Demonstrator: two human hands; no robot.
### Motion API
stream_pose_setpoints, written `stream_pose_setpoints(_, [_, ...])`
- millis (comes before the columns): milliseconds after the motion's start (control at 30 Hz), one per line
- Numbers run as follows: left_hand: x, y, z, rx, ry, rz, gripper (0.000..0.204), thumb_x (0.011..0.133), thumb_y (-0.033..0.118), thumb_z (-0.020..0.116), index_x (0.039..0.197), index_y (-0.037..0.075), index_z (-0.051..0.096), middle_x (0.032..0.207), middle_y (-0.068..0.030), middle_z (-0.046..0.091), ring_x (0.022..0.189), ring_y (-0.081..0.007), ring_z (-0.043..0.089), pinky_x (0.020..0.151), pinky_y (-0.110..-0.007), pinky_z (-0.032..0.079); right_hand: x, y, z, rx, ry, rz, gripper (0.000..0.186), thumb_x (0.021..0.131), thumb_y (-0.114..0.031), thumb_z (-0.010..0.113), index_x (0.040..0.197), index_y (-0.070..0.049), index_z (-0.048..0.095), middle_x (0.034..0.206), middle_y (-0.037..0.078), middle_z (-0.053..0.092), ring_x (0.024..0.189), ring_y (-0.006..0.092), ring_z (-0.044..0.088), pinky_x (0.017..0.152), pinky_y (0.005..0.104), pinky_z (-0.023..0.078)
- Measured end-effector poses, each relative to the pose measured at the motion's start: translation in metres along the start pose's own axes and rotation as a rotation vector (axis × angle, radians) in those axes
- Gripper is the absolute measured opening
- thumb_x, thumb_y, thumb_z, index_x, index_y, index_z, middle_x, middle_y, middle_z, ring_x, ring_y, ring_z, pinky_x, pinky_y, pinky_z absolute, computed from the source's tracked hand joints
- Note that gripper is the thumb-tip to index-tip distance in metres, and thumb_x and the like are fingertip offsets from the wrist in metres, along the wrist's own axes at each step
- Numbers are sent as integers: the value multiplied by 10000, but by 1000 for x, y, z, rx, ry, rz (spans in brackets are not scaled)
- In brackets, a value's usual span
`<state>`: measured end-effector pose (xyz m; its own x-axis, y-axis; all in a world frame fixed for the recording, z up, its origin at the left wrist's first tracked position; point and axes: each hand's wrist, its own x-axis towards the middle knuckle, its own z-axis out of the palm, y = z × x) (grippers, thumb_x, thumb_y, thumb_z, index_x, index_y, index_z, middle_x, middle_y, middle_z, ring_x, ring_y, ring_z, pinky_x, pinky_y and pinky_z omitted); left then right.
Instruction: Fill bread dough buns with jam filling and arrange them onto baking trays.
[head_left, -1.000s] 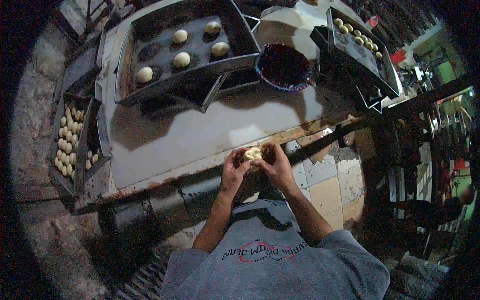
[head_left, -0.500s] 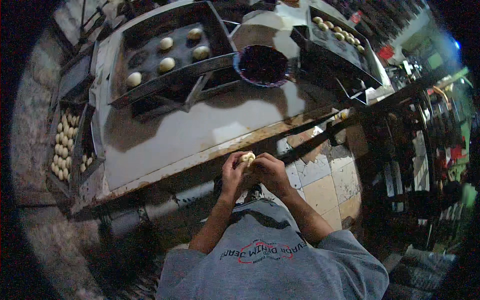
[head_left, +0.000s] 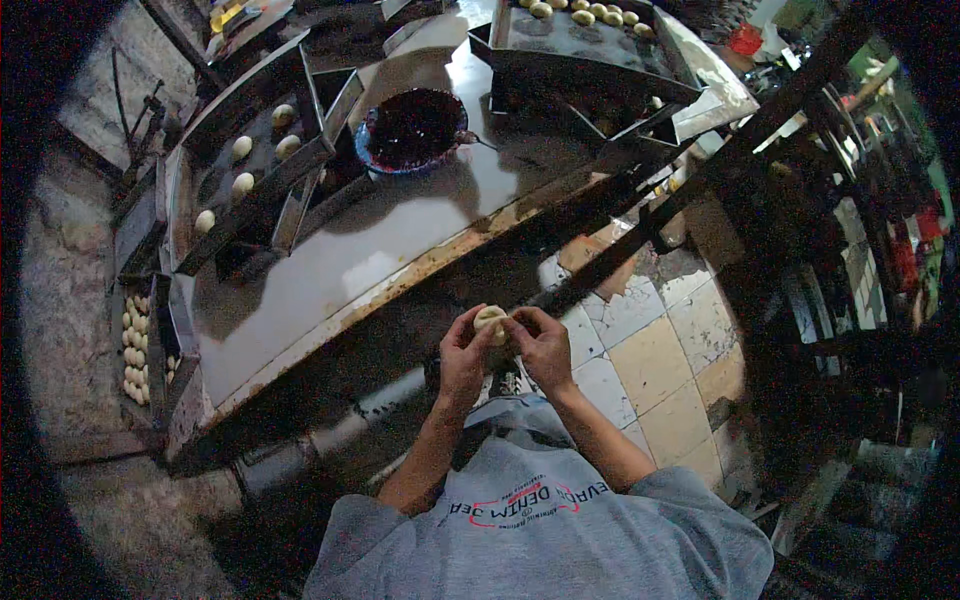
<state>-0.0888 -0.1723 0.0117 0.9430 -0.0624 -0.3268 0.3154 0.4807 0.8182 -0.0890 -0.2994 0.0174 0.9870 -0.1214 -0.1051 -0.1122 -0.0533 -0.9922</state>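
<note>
A small pale dough ball (head_left: 490, 319) is pinched between my two hands, in front of my body and just off the table's near edge. My left hand (head_left: 463, 350) grips its left side, thumb and fingers closed round it. On the other side my right hand (head_left: 541, 350) presses it with thumb and fingertips. The top of the dough looks folded or creased. Beyond, on the table, a blue-rimmed bowl (head_left: 370, 150) holds a dark filling, with what looks like a utensil handle at its right rim.
The pale table (head_left: 330, 300) has a worn front edge. A metal tray (head_left: 255, 205) with several dough balls stands at its left, another tray (head_left: 590, 62) at the far right. A tray of many dough pieces (head_left: 134, 345) sits low at left. Tiled floor (head_left: 640, 380) shows right.
My view has swung to the right, so the trays and bowl sit further left. My right hand has turned, and the dough between my hands now looks rounder and more exposed.
</note>
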Motion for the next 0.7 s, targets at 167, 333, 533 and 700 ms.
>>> stream_pose_setpoints(167, [4,0,-1,72,7,20,263,834,85,521,1086,11,512,1035,-100,577,906,-169,570,775,-267,477,-8,-19,-12,-218,-165,-317,180,716,21,600,894,0,583,861,90,576,753,171,574,657,249,454])
stream_pose_setpoints(333, [-1,9,1,237,-58,69,254,760,-16,446,980,-13,573,1050,-109,574,929,-183,564,840,-295,446,10,-19,-15,-289,-243,-448,174,676,30,618,834,-3,554,851,96,568,755,174,570,644,257,452])
stream_pose_setpoints(533, [4,24,-9,574,-91,189,331,704,-52,398,966,-2,595,1167,-106,520,1053,-199,506,924,-305,381,26,-6,8,-197,-220,-217,203,696,-30,654,851,7,527,760,82,569,711,112,551,623,236,443])
stream_pose_setpoints(700, [-1,41,-26,303,40,230,506,838,101,503,1302,23,318,1315,-120,371,1152,-196,412,962,-291,314,52,26,50,-19,-108,-76,236,737,-33,630,954,15,551,808,55,602,691,126,580,599,242,478])
